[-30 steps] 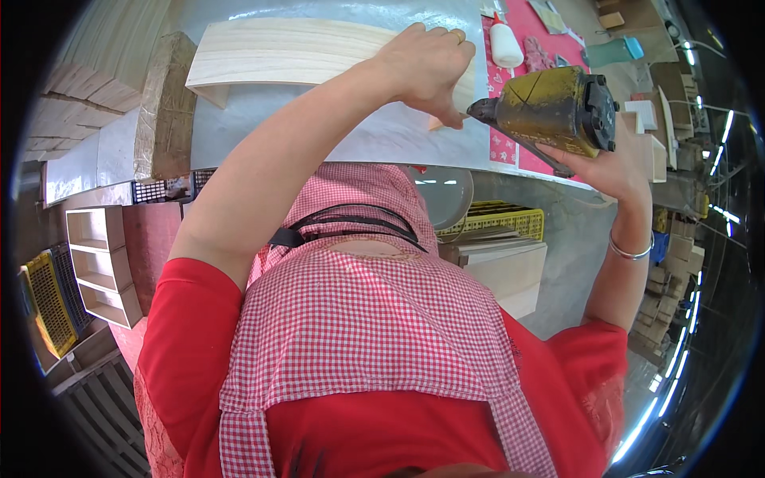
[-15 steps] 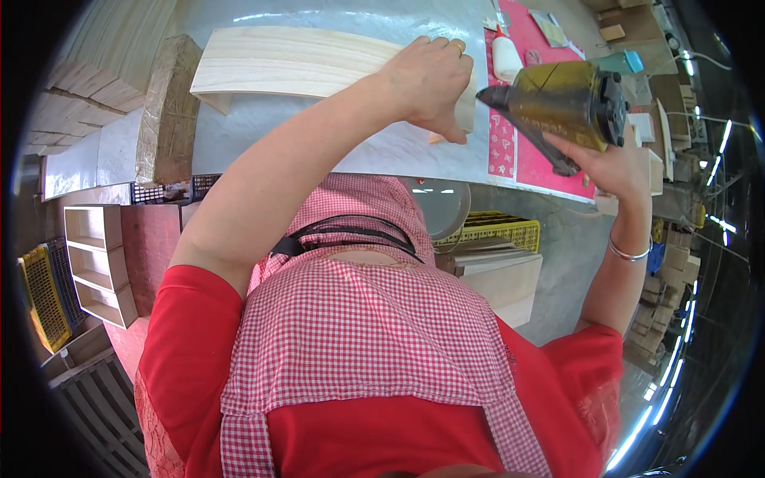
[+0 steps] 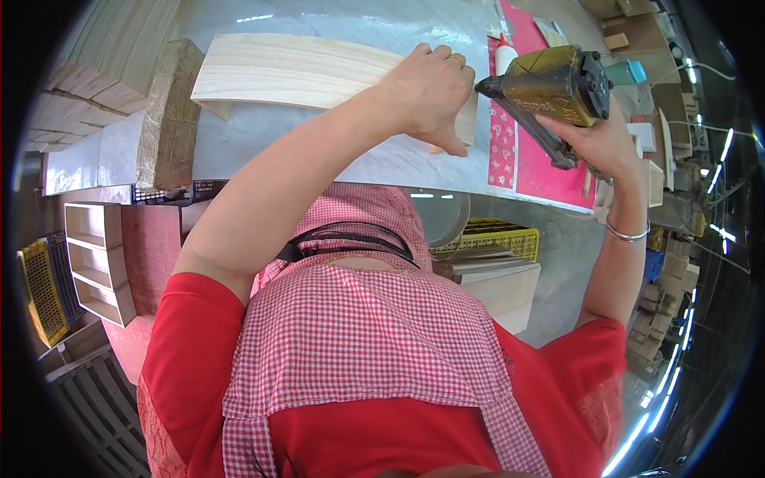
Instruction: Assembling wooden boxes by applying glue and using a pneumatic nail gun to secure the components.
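Note:
A pale wooden frame (image 3: 295,70), its long board uppermost and a short piece under its left end, lies on the table. Over the right end of it my left hand (image 3: 430,95) is closed, the thumb pointing down at the near side. My right hand (image 3: 594,143) grips the handle of a nail gun (image 3: 550,84) with a worn yellow-and-black body. The gun's dark nose points left at the frame's right end, close beside my left fingers. Whether the nose touches the wood I cannot tell. My left hand hides part of that end.
A white glue bottle (image 3: 504,56) with a red tip stands on a pink sheet (image 3: 546,171) behind the gun. To the left are a tape-wrapped block (image 3: 169,115) and stacked boards (image 3: 119,48). Below the table are a yellow crate (image 3: 498,239) and a compartmented wooden box (image 3: 97,259).
The nail gun has tilted to a more level pose, its body shifting slightly left and up. My left hand keeps its hold on the frame's end.

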Demonstrator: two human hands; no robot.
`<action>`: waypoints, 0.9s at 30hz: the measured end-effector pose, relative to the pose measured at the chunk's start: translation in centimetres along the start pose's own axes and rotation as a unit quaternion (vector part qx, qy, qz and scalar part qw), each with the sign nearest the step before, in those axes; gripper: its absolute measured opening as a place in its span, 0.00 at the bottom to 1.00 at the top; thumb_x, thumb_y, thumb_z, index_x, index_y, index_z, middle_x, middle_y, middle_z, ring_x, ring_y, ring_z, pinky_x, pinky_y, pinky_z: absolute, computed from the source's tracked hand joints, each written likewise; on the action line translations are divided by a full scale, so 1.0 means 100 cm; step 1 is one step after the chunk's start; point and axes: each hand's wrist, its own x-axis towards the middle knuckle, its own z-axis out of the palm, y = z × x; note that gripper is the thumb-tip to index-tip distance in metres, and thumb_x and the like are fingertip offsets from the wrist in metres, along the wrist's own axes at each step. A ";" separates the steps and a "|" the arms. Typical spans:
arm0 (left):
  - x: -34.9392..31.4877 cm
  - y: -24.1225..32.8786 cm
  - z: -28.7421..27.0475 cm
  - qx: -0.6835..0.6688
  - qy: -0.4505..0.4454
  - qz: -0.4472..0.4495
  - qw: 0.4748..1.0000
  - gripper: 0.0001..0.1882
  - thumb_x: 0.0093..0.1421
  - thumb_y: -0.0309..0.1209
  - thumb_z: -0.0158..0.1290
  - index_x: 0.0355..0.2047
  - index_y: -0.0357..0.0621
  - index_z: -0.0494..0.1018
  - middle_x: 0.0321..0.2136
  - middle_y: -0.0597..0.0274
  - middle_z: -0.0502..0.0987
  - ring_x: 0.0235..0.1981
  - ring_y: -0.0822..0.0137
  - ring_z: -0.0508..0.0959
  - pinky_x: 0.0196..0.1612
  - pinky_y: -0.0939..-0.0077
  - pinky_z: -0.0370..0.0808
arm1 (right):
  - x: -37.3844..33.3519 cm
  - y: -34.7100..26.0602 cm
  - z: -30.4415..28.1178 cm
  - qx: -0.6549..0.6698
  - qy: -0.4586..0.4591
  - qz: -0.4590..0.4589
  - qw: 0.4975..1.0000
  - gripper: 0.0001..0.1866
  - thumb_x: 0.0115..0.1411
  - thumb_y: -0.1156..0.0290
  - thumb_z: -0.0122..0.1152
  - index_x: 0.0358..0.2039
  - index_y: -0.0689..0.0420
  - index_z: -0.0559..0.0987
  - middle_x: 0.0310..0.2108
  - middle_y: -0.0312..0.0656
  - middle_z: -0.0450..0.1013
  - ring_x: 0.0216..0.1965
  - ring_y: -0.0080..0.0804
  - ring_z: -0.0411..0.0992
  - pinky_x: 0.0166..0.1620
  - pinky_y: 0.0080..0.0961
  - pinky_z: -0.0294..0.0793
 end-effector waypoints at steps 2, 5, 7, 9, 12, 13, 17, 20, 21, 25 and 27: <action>0.000 0.000 0.000 -0.001 0.003 0.000 1.000 0.41 0.38 0.58 0.67 0.41 0.32 0.73 0.39 0.49 0.76 0.48 0.53 0.73 0.53 0.62 0.68 | 0.001 -0.001 -0.001 -0.001 -0.007 0.006 1.000 0.23 0.51 0.66 0.76 0.44 0.64 0.80 0.39 0.44 0.81 0.39 0.30 0.79 0.46 0.30 0.77; 0.000 0.000 0.000 -0.001 0.001 0.001 1.000 0.41 0.38 0.58 0.67 0.40 0.32 0.73 0.39 0.49 0.76 0.48 0.53 0.73 0.53 0.62 0.68 | 0.002 0.000 -0.001 -0.001 -0.010 0.008 1.000 0.23 0.51 0.66 0.76 0.44 0.64 0.80 0.39 0.44 0.81 0.39 0.30 0.79 0.46 0.29 0.77; 0.000 0.000 -0.001 -0.001 -0.006 0.003 1.000 0.41 0.39 0.58 0.67 0.40 0.32 0.73 0.39 0.49 0.76 0.48 0.53 0.73 0.53 0.62 0.68 | 0.002 0.001 -0.002 -0.004 -0.009 0.005 1.000 0.23 0.51 0.67 0.76 0.45 0.64 0.80 0.39 0.43 0.81 0.40 0.29 0.79 0.46 0.29 0.77; 0.000 0.000 0.000 0.000 -0.006 0.004 1.000 0.41 0.39 0.58 0.67 0.40 0.32 0.73 0.40 0.49 0.76 0.48 0.53 0.73 0.53 0.62 0.68 | 0.004 0.002 -0.003 0.005 -0.018 0.014 1.000 0.22 0.51 0.68 0.75 0.45 0.63 0.80 0.39 0.43 0.81 0.40 0.28 0.78 0.46 0.28 0.77; 0.000 0.000 0.000 0.004 -0.005 0.006 1.000 0.41 0.39 0.58 0.67 0.40 0.32 0.73 0.40 0.49 0.76 0.48 0.53 0.73 0.53 0.62 0.68 | 0.005 0.003 -0.005 0.023 -0.035 0.030 0.999 0.22 0.52 0.69 0.75 0.45 0.63 0.80 0.39 0.42 0.81 0.40 0.27 0.78 0.46 0.28 0.77; 0.000 0.000 0.000 0.006 -0.008 0.003 1.000 0.42 0.39 0.58 0.67 0.41 0.31 0.73 0.40 0.49 0.76 0.48 0.53 0.73 0.53 0.62 0.68 | 0.006 0.002 -0.004 0.029 -0.035 0.042 0.998 0.21 0.52 0.69 0.75 0.45 0.64 0.80 0.40 0.42 0.81 0.40 0.27 0.78 0.46 0.28 0.77; -0.001 0.004 -0.003 0.004 -0.009 0.002 1.000 0.44 0.40 0.58 0.66 0.45 0.30 0.73 0.42 0.48 0.76 0.49 0.52 0.73 0.54 0.61 0.68 | -0.003 0.004 -0.003 0.043 -0.010 0.057 0.997 0.22 0.52 0.71 0.74 0.46 0.65 0.79 0.41 0.41 0.81 0.40 0.26 0.77 0.46 0.28 0.77; -0.004 0.001 -0.004 -0.003 0.000 0.007 1.000 0.41 0.44 0.55 0.66 0.47 0.31 0.73 0.44 0.47 0.76 0.51 0.51 0.72 0.56 0.60 0.67 | -0.017 0.018 0.006 0.051 0.035 0.034 0.997 0.23 0.52 0.71 0.74 0.47 0.66 0.77 0.42 0.41 0.80 0.40 0.26 0.77 0.46 0.27 0.76; -0.009 0.000 -0.005 -0.056 0.067 0.017 0.996 0.38 0.47 0.52 0.65 0.48 0.32 0.73 0.45 0.47 0.75 0.52 0.51 0.72 0.57 0.60 0.67 | -0.024 0.025 0.008 0.066 0.050 0.058 0.995 0.23 0.53 0.71 0.73 0.48 0.66 0.76 0.42 0.41 0.80 0.40 0.26 0.76 0.46 0.27 0.76; -0.053 0.011 -0.034 -0.200 0.249 0.032 0.947 0.21 0.55 0.30 0.61 0.48 0.33 0.74 0.41 0.47 0.77 0.51 0.53 0.74 0.55 0.60 0.69 | -0.070 0.056 0.015 0.085 0.046 0.217 0.971 0.23 0.55 0.76 0.66 0.51 0.66 0.72 0.39 0.46 0.80 0.37 0.35 0.78 0.42 0.30 0.75; -0.085 0.029 -0.077 -0.377 0.222 0.009 0.899 0.19 0.55 0.24 0.59 0.48 0.34 0.74 0.37 0.48 0.78 0.45 0.54 0.78 0.52 0.66 0.72 | -0.098 0.100 0.031 -0.009 0.086 0.166 0.982 0.22 0.56 0.74 0.65 0.51 0.65 0.73 0.36 0.50 0.79 0.34 0.40 0.78 0.38 0.33 0.75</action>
